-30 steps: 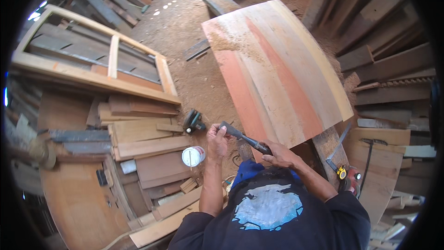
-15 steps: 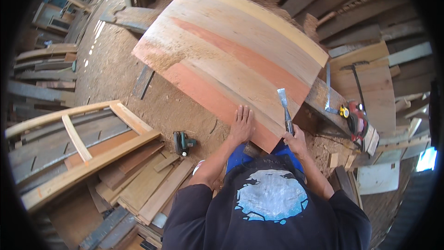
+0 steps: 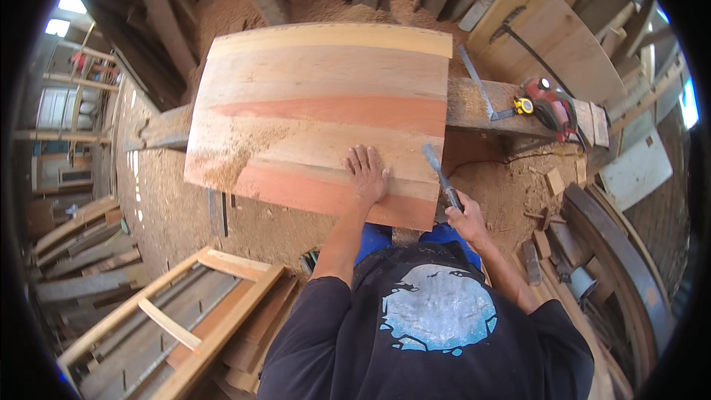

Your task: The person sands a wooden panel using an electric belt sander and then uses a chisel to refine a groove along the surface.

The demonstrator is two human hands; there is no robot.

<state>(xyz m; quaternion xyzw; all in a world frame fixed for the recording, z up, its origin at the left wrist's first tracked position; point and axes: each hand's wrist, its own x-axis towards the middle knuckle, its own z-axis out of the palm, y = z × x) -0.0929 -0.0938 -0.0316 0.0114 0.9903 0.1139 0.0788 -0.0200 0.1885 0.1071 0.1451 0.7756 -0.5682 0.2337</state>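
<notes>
A wide panel of joined boards [image 3: 326,78], banded pale and reddish, lies across a wooden beam [image 3: 474,120] before me. My left hand [image 3: 366,175] rests flat on its near part, fingers spread. Beside the panel's near right corner, my right hand [image 3: 467,216] is wrapped round the dark handle of a chisel [image 3: 441,172]. Its broad metal blade points away from me, at or just over the panel's right edge; contact cannot be made out. Wood shavings [image 3: 244,150] are scattered over the panel's left part.
On the beam at right are a red power tool [image 3: 549,110], a yellow tape measure [image 3: 523,106] and a metal square [image 3: 478,78]. A light wooden frame [image 3: 237,328] lies near left. Boards stand along the back; offcuts [image 3: 554,181] lie at right.
My view has turned, so the panel now lies nearly level across it. My left hand has slid farther in from the panel's near edge. The chisel stays in my right hand.
</notes>
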